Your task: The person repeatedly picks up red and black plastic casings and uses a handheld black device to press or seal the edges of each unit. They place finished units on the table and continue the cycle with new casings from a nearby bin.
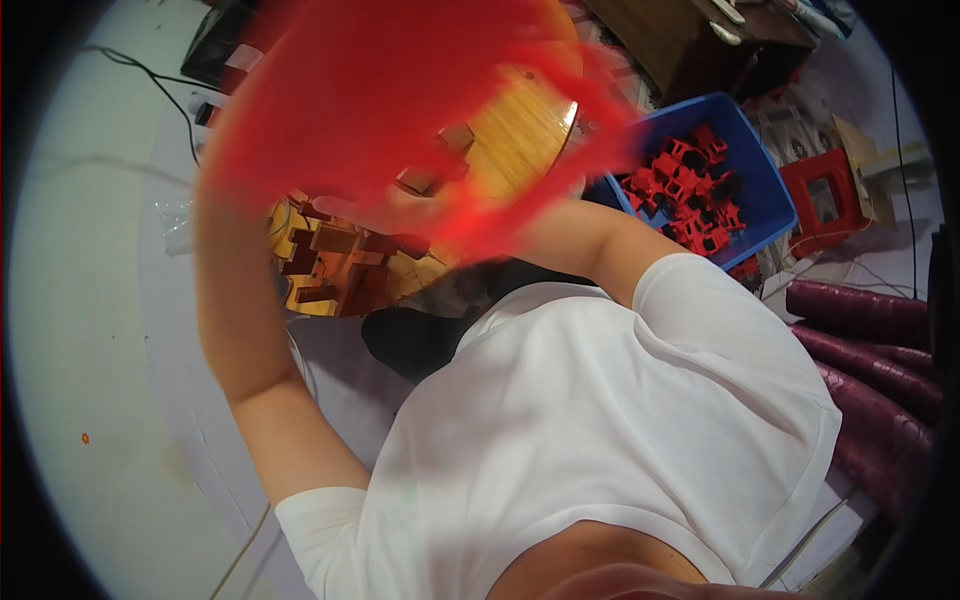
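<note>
A large, bright red sheet-like thing (350, 110), smeared by motion, fills the upper middle of the view close to me. Its kind cannot be made out; the lower edge looks ragged, with a loop-like gap on the right. My left forearm (235, 300) rises along the red thing's left side, and the hand itself is hidden behind the red. From the right my other arm reaches in, and my right hand (405, 213) shows only partly below the red thing, over the table. Its fingers are blurred and partly covered, so their grip is unclear.
Beneath lies a round yellow wooden table (515, 125) bearing a brown wooden block fixture (335, 260). On the right stands a blue bin (765, 190) of red and black parts, beside a red plastic stool (825, 200). Maroon rolls (860, 305) lie lower right; cables run at left.
</note>
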